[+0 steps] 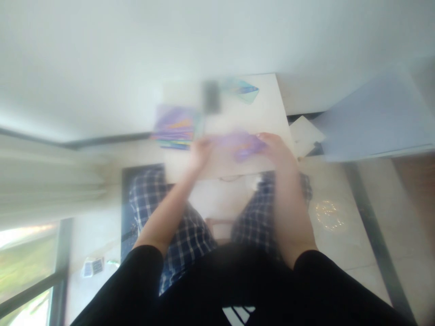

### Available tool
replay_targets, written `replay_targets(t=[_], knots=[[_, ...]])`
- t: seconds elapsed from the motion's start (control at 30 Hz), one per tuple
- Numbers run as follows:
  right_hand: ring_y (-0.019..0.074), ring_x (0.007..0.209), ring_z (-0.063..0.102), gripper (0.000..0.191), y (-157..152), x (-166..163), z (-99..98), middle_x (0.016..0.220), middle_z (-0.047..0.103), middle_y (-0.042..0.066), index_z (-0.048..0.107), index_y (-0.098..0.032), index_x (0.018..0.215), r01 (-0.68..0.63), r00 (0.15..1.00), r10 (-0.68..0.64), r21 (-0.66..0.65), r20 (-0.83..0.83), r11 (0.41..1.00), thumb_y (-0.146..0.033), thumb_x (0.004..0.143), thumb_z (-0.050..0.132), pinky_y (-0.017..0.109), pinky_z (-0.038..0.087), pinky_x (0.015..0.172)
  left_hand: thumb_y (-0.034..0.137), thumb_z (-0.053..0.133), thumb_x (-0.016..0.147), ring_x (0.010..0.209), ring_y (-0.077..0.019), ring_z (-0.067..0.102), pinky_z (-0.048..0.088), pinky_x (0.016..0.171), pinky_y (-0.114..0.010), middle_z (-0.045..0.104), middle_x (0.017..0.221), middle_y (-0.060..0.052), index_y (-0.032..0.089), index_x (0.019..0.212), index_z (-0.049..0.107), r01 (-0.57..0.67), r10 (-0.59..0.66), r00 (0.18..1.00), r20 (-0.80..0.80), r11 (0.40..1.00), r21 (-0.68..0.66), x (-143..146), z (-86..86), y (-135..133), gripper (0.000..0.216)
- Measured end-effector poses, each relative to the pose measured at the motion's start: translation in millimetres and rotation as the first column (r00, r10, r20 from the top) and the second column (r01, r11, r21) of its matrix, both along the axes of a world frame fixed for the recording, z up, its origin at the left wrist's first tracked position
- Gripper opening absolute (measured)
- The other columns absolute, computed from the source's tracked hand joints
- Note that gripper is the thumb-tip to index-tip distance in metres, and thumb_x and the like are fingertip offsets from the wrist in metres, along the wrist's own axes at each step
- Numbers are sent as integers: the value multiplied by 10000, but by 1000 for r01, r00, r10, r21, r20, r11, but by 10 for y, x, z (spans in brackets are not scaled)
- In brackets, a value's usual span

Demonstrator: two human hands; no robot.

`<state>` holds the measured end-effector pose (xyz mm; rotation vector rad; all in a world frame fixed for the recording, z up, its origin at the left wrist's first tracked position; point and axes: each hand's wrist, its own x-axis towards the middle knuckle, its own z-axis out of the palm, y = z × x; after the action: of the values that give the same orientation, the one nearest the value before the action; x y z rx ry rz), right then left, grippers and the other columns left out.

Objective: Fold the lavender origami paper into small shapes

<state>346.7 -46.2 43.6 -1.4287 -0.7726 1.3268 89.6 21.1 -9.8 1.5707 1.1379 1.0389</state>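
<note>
Over the white table (272,108), a thin purple sheet-like thing (243,144) with an orange patch stretches between my two hands. It is smeared by motion, so its exact kind does not show. Its left end meets the closed fingers of my left hand (201,148). On the other end, my right hand (273,144) grips with thumb and fingers. Left of my left hand lies a pile of colourful purple, orange and blue flat pieces (175,129). Farther back on the table are a teal and blue flat piece (249,92) and a blurred dark rectangular object (211,96).
A wall rises behind the table. To the right stand a large pale panel (377,117) and a small white piece (306,135). A string of small lights (328,215) lies on the floor at right. A small blue-and-white box (93,267) sits at lower left near the window.
</note>
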Motion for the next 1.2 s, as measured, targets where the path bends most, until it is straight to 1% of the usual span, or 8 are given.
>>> replay_targets(t=[0.1, 0.23, 0.33, 0.43, 0.63, 0.83, 0.97, 1.2], knots=[[283, 1047, 706, 474, -33, 42, 94, 1024, 786, 77, 767, -211, 856, -123, 981, 125, -21, 147, 992, -617, 619, 831, 436, 566, 941, 575, 709, 821, 989, -230, 740, 580, 899, -342, 792, 1025, -69, 221, 968, 784, 116, -116, 993, 13, 993, -16, -30, -6, 15, 391], [278, 1172, 664, 470, -20, -51, 115, 1217, 746, 71, 755, -234, 1066, -256, 933, 244, 13, 265, 967, -551, 720, 780, 441, 504, 1056, 574, 710, 823, 1028, -230, 727, 577, 918, -336, 772, 1101, -90, 207, 1020, 762, 291, -290, 956, 39, 957, -20, -14, 95, 0, 420], [288, 1084, 701, 637, 0, -122, 69, 1096, 773, 57, 665, -254, 1235, -204, 952, 203, -20, 229, 979, -517, 675, 816, 464, 541, 992, 557, 721, 823, 1009, -202, 721, 587, 878, -305, 751, 1141, -80, 221, 1116, 710, 215, -216, 975, 52, 976, 23, 22, 106, -6, 446], [286, 1060, 709, 743, 19, -141, 8, 1058, 769, 36, 584, -294, 1316, -135, 977, 133, 0, 168, 991, -538, 657, 824, 462, 564, 943, 538, 719, 834, 942, -166, 720, 593, 822, -272, 747, 1045, -53, 223, 1060, 684, 91, -95, 993, 72, 994, 63, 41, 62, 5, 390], [287, 1177, 657, 671, 54, -147, -38, 1188, 719, 25, 644, -322, 1178, -35, 991, 15, 154, 133, 988, -533, 588, 882, 409, 579, 928, 440, 717, 845, 1022, -195, 715, 581, 878, -282, 767, 1096, -71, 211, 1045, 736, 72, -72, 997, -27, 997, 28, -3, 114, 14, 305], [286, 1210, 630, 648, 57, -159, -7, 1218, 692, 28, 647, -326, 1161, -1, 989, -29, 203, 143, 979, -508, 592, 897, 390, 592, 928, 354, 737, 813, 990, -217, 737, 580, 894, -317, 792, 1023, -66, 201, 961, 770, 62, -61, 994, -87, 998, 11, -72, 168, 52, 215], [280, 1195, 637, 649, 57, -151, -14, 1230, 688, 24, 646, -326, 1166, -14, 988, -20, 222, 150, 975, -502, 594, 899, 397, 590, 946, 426, 763, 789, 939, -220, 745, 586, 873, -330, 797, 973, -67, 205, 890, 784, 54, -54, 998, -35, 999, -2, -75, 147, 72, 243], [278, 1191, 643, 650, 40, -181, 22, 1198, 702, 34, 654, -307, 1159, -16, 990, -13, 201, 142, 979, -471, 584, 911, 388, 585, 942, 656, 766, 706, 821, -207, 736, 599, 770, -316, 787, 873, -77, 191, 811, 774, 67, -66, 997, 27, 996, -59, -74, 150, 110, 477]])
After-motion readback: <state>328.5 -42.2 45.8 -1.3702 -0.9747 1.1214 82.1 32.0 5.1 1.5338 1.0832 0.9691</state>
